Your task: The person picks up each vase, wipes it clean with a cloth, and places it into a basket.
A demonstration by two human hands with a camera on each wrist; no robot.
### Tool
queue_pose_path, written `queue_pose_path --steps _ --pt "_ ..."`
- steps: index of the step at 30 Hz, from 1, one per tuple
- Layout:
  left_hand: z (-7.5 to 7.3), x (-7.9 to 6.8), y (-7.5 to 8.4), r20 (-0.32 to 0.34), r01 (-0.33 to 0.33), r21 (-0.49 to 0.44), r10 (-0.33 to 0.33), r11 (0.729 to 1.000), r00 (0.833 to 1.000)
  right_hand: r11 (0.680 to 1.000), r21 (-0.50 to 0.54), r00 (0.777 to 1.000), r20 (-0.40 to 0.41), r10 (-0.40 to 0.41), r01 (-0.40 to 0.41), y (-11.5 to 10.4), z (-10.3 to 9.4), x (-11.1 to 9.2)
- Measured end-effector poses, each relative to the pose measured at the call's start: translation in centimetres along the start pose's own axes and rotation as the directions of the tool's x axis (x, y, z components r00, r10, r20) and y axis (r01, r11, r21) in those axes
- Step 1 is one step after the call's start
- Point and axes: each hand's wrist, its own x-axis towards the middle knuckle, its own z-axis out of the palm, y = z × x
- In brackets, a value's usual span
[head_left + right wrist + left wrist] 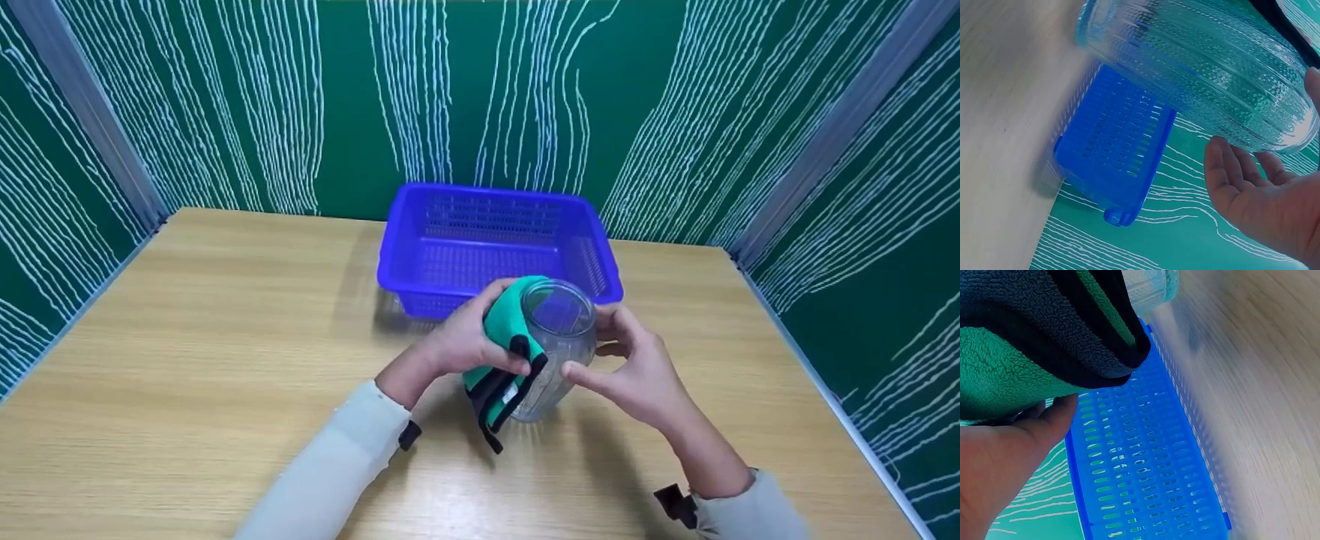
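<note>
A clear ribbed glass jar (pixel 559 349) is tilted in front of the basket, its open mouth upward. Green cloth with dark edging (pixel 504 319) covers the jar's left side, and its dark-trimmed end hangs in folds. My left hand (pixel 469 341) grips this cloth against the glass, thumb at the front. On the other side, my right hand (pixel 641 375) holds the jar between thumb and fingers near its upper part. The right wrist view shows fingertips (pixel 1217 147) at the jar's wall close to the rim. Cloth hides much of the left fingers.
A blue-purple plastic basket (pixel 386 274) with slotted walls stands just behind the jar, near the back of the wooden table (pixel 187 337). Green panels (pixel 349 112) with white wavy lines enclose the back and sides.
</note>
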Motion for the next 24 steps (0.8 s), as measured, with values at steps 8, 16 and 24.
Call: queue_pose_path --steps 8,16,24 --pt "-0.1 0.0 -0.4 0.009 0.004 0.012 -0.004 1.000 1.000 1.000 0.011 1.000 -0.006 0.007 -0.007 -0.8 0.0 0.1" --pt "0.2 -0.3 -1.2 0.007 0.052 0.026 -0.052 0.998 0.999 0.996 0.041 0.996 -0.027 0.086 -0.084 -3.2 -0.1 -0.4" --pt "0.6 1.0 -4.7 -0.006 0.066 0.027 -0.066 0.997 0.998 0.995 0.043 0.995 -0.026 0.096 -0.095 -3.3 0.1 -0.4"
